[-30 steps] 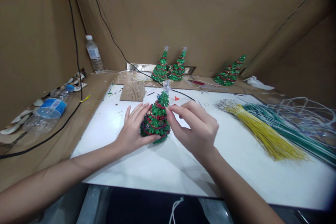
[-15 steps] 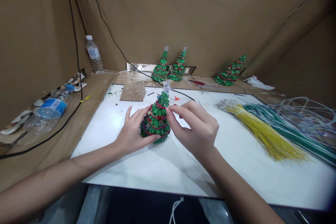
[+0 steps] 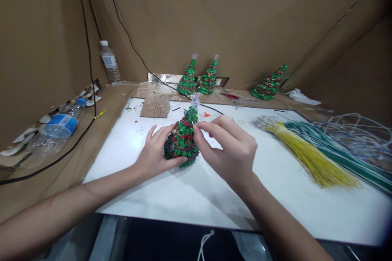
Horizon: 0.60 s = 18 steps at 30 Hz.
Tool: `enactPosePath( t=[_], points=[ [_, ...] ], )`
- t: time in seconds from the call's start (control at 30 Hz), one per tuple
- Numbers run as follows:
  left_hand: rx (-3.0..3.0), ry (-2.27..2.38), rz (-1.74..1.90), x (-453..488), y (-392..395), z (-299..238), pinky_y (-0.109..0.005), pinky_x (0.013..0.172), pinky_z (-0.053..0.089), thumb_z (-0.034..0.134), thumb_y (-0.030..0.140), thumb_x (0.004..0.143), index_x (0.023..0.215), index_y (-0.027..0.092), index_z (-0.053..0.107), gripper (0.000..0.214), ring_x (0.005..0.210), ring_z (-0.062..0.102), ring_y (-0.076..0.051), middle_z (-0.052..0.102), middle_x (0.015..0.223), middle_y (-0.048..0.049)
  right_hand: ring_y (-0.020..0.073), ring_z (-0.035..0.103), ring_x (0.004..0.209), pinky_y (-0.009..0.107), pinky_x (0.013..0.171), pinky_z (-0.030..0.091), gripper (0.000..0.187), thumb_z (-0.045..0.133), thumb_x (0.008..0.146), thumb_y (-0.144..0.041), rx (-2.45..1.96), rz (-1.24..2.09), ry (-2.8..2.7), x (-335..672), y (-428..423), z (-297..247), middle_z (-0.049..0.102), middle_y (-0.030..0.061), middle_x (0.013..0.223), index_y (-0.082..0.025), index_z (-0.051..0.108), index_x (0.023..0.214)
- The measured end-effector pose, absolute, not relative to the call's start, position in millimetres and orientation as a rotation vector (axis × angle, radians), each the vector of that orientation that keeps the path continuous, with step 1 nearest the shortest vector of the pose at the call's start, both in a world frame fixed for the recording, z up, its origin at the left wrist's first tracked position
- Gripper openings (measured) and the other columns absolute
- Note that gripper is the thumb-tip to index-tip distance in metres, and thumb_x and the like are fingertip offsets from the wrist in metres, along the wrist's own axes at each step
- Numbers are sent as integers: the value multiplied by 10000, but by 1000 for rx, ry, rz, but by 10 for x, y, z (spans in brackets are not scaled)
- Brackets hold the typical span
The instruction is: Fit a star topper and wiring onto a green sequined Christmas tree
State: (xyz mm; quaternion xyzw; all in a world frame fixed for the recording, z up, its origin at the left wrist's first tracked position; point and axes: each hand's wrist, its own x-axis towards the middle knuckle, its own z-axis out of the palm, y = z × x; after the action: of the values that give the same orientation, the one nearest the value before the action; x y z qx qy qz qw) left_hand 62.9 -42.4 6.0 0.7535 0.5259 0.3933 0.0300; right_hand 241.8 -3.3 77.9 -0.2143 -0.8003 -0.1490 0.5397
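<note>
Between both hands, the tinsel tree (image 3: 181, 140) stands upright; tip up.

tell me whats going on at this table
A person is working on a small green beaded Christmas tree standing on the white table. The left hand cups its base and side, while the right hand pinches at its upper part with fingertips. Three similar trees stand at the back. Bundles of yellow wires and green wires lie to the right, water bottles to the left.

Four small trees (image 3: 182, 140) — two water bottles (image 3: 109, 62).
</note>
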Motion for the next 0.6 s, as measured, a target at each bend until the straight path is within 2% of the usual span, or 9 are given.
enactPosePath(
  t=[0.3, 0.6],
  points=[
    [2316, 1628, 1213, 623, -416, 63, -554, 1159, 241, 735, 501, 747, 1384, 209, 346, 801, 1265, 535, -301, 563, 1379, -153, 112, 531, 558, 229, 519, 424, 69, 640, 818, -93, -539, -293, -1845, 2368, -39, 784, 610, 28, 648, -143, 650, 772],
    [2306, 1623, 1229, 634, -420, 55, -548, 1155, 251, 727, 495, 749, 1407, 220, 344, 809, 1255, 536, -303, 566, 1374, -141, 106, 526, 548, 218, 519, 432, 70, 630, 829, -96, -519, -409, -1863, 2349, -26, 752, 589, 8, 641, -152, 635, 787]
  ],
)
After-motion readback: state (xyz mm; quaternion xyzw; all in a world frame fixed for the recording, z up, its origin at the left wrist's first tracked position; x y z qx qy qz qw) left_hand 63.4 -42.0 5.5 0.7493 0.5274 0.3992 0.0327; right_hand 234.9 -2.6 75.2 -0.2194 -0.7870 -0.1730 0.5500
